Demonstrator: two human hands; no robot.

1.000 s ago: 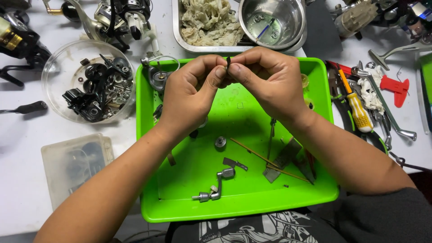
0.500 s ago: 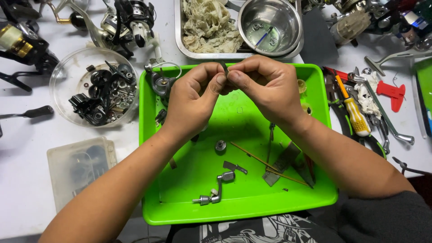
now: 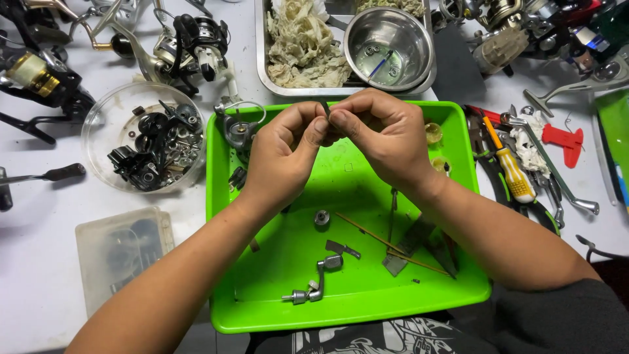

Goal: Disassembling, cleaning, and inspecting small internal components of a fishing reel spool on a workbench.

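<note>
Both hands up over the far half of the green tray (image 3: 223, 262), fingertips meeting. Left hand (image 3: 285, 154) and right hand (image 3: 383, 134) are both pinched closed on one small dark part (image 3: 325, 107). Only a sliver of it pokes out above the thumbs; can't tell what kind of part it is.

Risks, as I judge them:
- Part is tiny and held by fingertips alone. If the pinch slips it probably drops into the tray, but a bounce could send it over the far rim toward the metal pan (image 3: 261, 59) with the rags (image 3: 298, 39) and the steel bowl (image 3: 390, 47). Hard to find there.
- Tray floor holds loose bits: a small round bushing (image 3: 322, 217), a crank-like metal piece (image 3: 314, 283), thin brown sticks (image 3: 377, 235), a flat grey blade (image 3: 396, 261). A dropped dark part could get lost among these.
- Forearms cross the near half of the tray. Lowering the wrists could sweep the sticks or crank piece around.

Edges and room:
- Tray rim is raised on all sides, decent catch area straight under the hands.
- Left of tray: clear round tub of black parts (image 3: 147, 141) just beside the rim, a clear lidded box (image 3: 118, 252) nearer. Tight on that side.
- Right of tray: yellow-handled screwdriver (image 3: 510, 169) and other tools crowd the rim.
- Far left is fishing reels (image 3: 196, 42). Best free room is the tray's bare middle, between the hands and the bushing.
</note>
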